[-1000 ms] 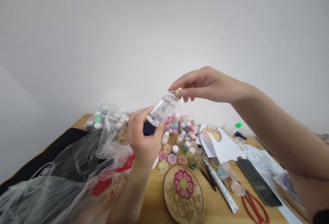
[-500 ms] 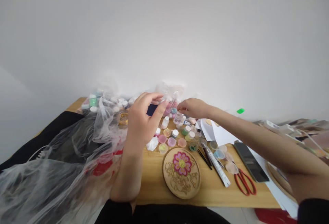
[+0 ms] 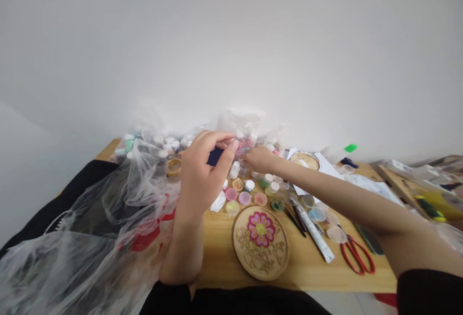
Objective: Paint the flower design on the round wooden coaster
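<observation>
My left hand (image 3: 202, 170) is raised over the back of the table, its thumb and fingertips brought close together; anything held there is too small to make out. Through the gap of that hand shows a dark blue thing (image 3: 214, 156). My right hand (image 3: 258, 159) reaches in from the right with curled fingers, beside a clear bag of pink beads (image 3: 246, 142) and a small white-capped bottle (image 3: 235, 169). What its fingertips hold is hidden. In front lies a round wooden plaque (image 3: 249, 267) with a pink flower and gold outlines.
Several small pots of coloured material, such as a purple pot (image 3: 245, 198), stand behind the plaque. To its right lie dark thin tools (image 3: 294, 221), a white tube (image 3: 316, 235) and red-handled scissors (image 3: 356, 257). Sheer plastic (image 3: 90, 247) covers the left side. A phone (image 3: 369, 239) lies partly under my right arm.
My right hand has moved left, closer to my left hand. The left thumb and fingertips have drawn nearer each other. The view has shifted slightly, showing more on the right.
</observation>
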Demonstrator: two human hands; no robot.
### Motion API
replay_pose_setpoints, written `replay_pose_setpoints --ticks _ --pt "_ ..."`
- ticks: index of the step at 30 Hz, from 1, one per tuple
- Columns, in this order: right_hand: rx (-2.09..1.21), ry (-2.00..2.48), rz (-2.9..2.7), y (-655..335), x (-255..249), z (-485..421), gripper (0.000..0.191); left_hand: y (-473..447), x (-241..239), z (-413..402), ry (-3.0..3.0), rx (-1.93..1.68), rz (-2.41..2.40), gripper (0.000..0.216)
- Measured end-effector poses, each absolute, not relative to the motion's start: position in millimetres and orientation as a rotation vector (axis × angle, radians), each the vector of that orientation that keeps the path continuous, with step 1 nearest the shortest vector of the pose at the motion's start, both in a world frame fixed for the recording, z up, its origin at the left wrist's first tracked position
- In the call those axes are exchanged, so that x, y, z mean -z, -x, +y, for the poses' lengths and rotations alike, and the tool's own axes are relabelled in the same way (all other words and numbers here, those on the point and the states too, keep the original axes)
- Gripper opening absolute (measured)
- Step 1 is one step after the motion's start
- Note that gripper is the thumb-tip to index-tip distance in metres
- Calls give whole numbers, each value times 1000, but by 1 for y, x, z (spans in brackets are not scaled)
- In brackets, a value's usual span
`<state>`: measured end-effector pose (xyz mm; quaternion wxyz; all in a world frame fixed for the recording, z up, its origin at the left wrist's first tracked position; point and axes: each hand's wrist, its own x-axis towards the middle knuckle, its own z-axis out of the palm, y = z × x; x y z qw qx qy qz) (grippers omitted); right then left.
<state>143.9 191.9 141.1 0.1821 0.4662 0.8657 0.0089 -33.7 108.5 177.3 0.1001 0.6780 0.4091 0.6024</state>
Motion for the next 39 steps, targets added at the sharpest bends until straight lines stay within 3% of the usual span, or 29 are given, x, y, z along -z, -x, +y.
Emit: replay_pose_setpoints --ticks 10,16,21,23,25,31,35,39 --pt "52 -1380 2517 -151 -137 192 28 25 -173 118 -1908 -1684 1211 21" --pt "193 -1667 2657 -177 -152 165 34 24 -162 131 -1868 -1600 1283 30" --pt "540 -1783 2806 -232 -141 106 29 17 -149 161 -1867 -1430 1454 37" --pt "944 -1933 2875 -246 -125 86 24 9 -142 177 -1982 -1269 1463 33" --pt "1123 -1988 2888 -250 -107 72 23 -1 -136 193 -2042 -1169 1466 31" --pt "1323 -2071 2912 -240 -71 59 22 -30 -130 229 -2201 -971 1531 46" --pt "1442 -2238 2850 -245 -58 56 26 -36 -134 227 -2241 -800 1550 41" --pt "1552 -2504 2704 -255 -51 53 34 -36 -146 174 -2497 -816 1464 33"
